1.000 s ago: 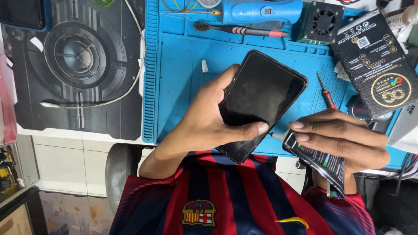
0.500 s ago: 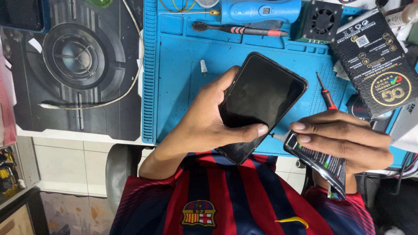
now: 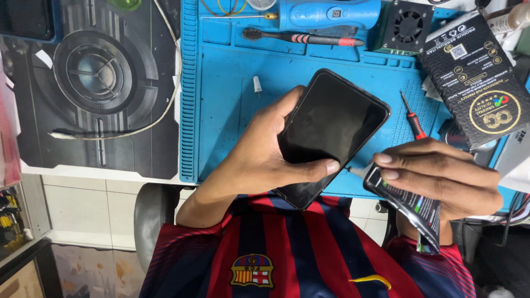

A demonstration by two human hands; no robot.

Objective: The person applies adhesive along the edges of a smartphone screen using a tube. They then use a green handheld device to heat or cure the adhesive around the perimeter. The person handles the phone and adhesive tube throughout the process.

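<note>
Left hand (image 3: 259, 160) grip clamped on black phone (image 3: 331, 129), thumb across lower screen edge, fingers behind; phone tilted, raised above blue mat (image 3: 232, 99). Right hand (image 3: 441, 176) grip pinched on dark glue tube (image 3: 406, 201), nozzle touching phone's lower right edge. Judgement: gluing along edge under way; no bead visible, rest of rim likely left. Beyond right grip: small red screwdriver (image 3: 411, 118), black box (image 3: 477, 88). Past phone on counter: brush (image 3: 301, 37).
</note>
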